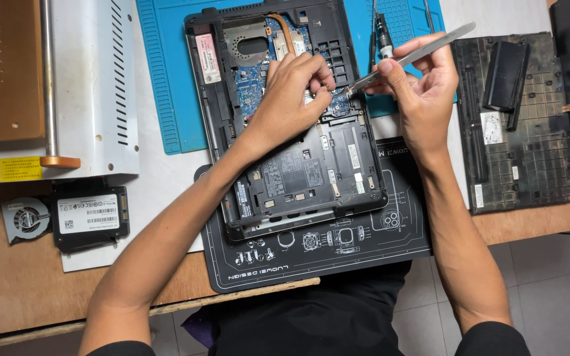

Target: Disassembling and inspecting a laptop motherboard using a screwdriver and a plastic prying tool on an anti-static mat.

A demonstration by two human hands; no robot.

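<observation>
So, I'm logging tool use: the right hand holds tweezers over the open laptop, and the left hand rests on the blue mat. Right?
Not quite. The head view shows the left hand resting inside the open laptop, not on the blue mat. The right hand does hold tweezers over it.

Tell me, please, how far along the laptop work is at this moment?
Done: the bottom cover lies off to the right, and the open laptop shows its blue board. In hand: the left hand presses inside while the right hand points metal tweezers there. Left: the cover remains off.
</observation>
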